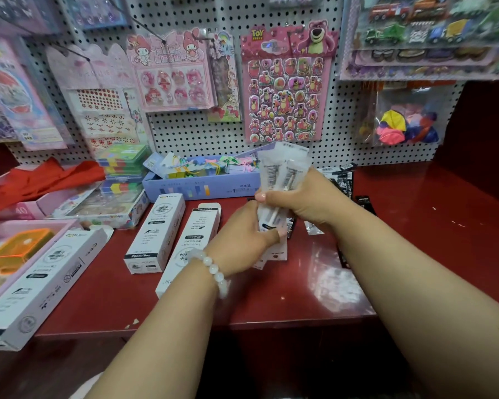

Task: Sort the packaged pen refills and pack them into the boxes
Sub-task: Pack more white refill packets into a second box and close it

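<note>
- Head view: the red shelf (300,286) is lying under both hands.
- Left of the hands, three white boxes (156,230) are lying flat, long axes running away; one is reading "20pcs/Box".
- The right hand (300,201) and left hand (241,240) are together clasping a bundle of packaged pen refills (283,174), standing upright, barcodes facing the camera.
- Black packets (343,177) are lying just behind the right hand.

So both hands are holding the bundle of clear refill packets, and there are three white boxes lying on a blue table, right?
Not quite: the table is dark red, not blue. The head view shows the rest holds: both the left hand and right hand grip the clear refill packets, and three white boxes lie on it.
</note>
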